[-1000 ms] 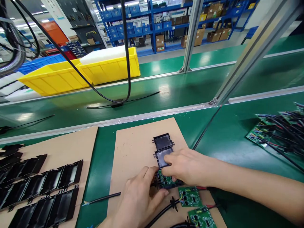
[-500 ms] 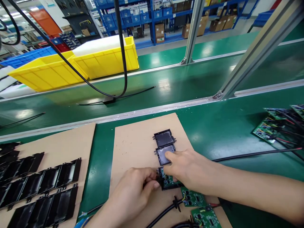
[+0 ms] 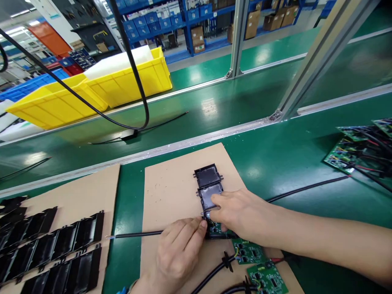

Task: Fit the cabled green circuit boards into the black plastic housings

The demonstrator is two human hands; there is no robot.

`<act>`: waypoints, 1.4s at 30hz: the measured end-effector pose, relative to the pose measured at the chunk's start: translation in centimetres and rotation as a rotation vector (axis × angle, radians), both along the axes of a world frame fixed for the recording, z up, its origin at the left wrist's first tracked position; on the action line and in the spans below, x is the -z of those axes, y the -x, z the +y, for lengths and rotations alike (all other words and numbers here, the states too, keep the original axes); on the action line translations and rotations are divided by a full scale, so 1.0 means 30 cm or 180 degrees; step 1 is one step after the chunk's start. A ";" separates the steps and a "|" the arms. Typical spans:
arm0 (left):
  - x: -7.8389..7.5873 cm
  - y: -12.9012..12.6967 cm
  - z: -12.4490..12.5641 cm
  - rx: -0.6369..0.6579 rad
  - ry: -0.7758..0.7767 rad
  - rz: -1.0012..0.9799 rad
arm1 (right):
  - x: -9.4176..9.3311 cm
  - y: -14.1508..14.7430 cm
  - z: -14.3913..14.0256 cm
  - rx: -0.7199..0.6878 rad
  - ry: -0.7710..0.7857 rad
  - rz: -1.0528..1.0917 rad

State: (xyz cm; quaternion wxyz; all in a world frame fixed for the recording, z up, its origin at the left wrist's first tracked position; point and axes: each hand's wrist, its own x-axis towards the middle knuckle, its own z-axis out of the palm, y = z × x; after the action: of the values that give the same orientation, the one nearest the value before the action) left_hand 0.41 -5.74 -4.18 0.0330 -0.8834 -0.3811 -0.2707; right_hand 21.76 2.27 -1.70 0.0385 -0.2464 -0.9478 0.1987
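Observation:
My left hand [image 3: 182, 247] is closed, fingers together, over a black cable [image 3: 137, 234] at the left edge of the nearest black plastic case. A green circuit board [image 3: 215, 227] lies in that case, partly hidden by my fingers. My right hand [image 3: 237, 212] is closed on the board from the right. Its index finger reaches over the adjoining open case [image 3: 206, 196]. Another open black case [image 3: 208, 175] lies beyond, in line with these two. Two more circuit boards [image 3: 249, 252] with black cables lie close to my right forearm.
Cardboard [image 3: 165, 196] lies under the work. On the left, another cardboard sheet [image 3: 112, 183] bears rows of black cases [image 3: 63, 241]. Wired circuit boards [image 3: 341, 157] are piled at the right. Yellow bins [image 3: 131, 83] stand behind, and a black cable [image 3: 134, 69] hangs in front of them.
My left hand has turned, fingers now flatter over the cable, which lies straight out to the left. My right hand stays at the board. The view has shifted slightly.

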 end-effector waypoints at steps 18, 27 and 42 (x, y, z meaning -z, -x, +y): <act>0.043 0.031 -0.052 -0.0237 -0.0284 0.0875 | -0.019 0.087 0.026 0.0259 0.0042 0.0059; 0.022 0.051 -0.017 -0.0102 0.0506 0.0299 | -0.012 0.162 0.009 0.0118 -0.0173 -0.0231; -0.001 -0.032 0.048 0.0832 0.0701 0.0771 | -0.034 -0.068 -0.054 0.0636 0.0397 0.0046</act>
State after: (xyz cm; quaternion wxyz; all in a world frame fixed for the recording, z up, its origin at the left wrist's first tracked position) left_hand 1.38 -4.31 -4.16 -0.0536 -0.9497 -0.2838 -0.1212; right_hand 23.79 0.66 -0.67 0.0495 -0.3401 -0.9040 0.2543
